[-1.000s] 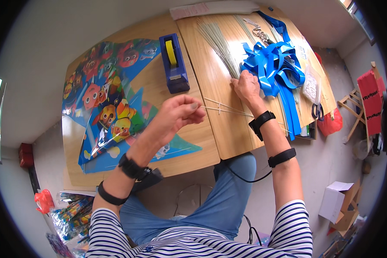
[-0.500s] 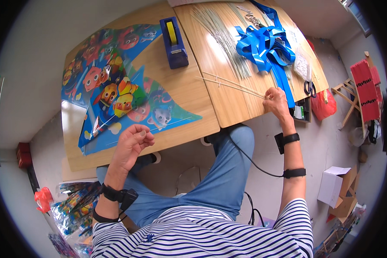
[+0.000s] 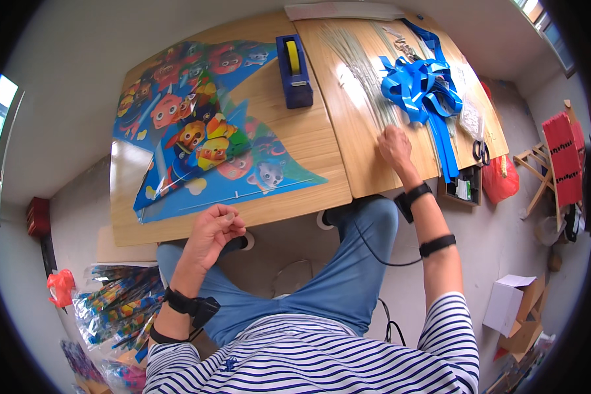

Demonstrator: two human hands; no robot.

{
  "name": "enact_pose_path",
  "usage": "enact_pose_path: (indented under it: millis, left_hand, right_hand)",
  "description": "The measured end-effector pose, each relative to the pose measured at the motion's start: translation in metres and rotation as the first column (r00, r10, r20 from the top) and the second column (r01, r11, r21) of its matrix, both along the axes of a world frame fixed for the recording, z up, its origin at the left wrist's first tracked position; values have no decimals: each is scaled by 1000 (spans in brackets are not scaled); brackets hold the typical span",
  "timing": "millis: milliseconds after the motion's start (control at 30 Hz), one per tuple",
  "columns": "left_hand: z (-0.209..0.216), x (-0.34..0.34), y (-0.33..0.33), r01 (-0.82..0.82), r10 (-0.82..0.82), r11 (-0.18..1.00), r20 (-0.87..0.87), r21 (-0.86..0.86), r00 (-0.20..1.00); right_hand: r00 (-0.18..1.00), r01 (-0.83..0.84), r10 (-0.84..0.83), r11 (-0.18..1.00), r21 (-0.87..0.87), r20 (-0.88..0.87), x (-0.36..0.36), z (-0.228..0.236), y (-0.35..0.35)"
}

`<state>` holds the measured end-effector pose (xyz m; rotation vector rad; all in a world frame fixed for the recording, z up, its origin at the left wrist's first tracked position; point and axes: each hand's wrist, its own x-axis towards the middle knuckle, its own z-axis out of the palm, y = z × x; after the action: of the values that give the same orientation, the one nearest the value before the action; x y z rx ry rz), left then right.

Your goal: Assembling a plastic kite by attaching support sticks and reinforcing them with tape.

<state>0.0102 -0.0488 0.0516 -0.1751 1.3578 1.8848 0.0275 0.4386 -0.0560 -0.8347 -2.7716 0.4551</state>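
Fingers of my right hand (image 3: 395,150) bunched together, low over the table (image 3: 322,141), at the near ends of the thin sticks (image 3: 361,73); can't tell whether they pinch one. Fingers of my left hand (image 3: 213,231) loosely curled, thumb close to the forefinger; can't make out whether the tips meet. It hangs just off the near edge, below the printed sheets (image 3: 207,141). Sticks lie flat in a loose bundle on the right-hand board, long axis slanting from far left to near right, near ends toward my right hand. A single rod (image 3: 269,188) lies across the near part of the sheets, long axis mostly left to right, right end slightly farther from me. Right of the bundle, a tangle of blue ribbon (image 3: 410,93); beyond that, a clear bag (image 3: 470,121) of small white pieces, scissors (image 3: 481,153) just below. Dark blue dispenser (image 3: 299,96) holds a yellow tape roll (image 3: 294,58). Under the right edge, an open box (image 3: 453,196) with green and white items inside; beside it a red bag (image 3: 501,185), contents unclear. Floor, left: clear plastic bags (image 3: 84,314) full of colourful printed pieces.
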Motion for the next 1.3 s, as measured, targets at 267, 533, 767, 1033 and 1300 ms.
enact_pose_path:
  millis: [267, 533, 767, 1033, 1300]
  left_hand:
    - [-1, 13, -29, -24, 24, 1000, -24, -4, 999]
    - [-14, 21, -48, 9, -27, 988, -117, -153, 993]
    - [-15, 33, -73, -42, 0, 980, -210, -195, 978]
    - [-29, 50, -91, -88, 56, 984, -206, -152, 977]
    - [-35, 52, -119, -215, 200, 962, -100, -166, 975]
  right_hand:
    - [947, -250, 291, 933, 259, -134, -73, 66, -21]
    - [951, -219, 285, 893, 394, -117, -44, 221, 36]
    - [914, -281, 312, 948, 151, -258, -8, 206, 15]
    - [989, 59, -60, 998, -7, -137, -115, 72, -138]
    - [954, 275, -279, 960, -58, -106, -174, 65, -182]
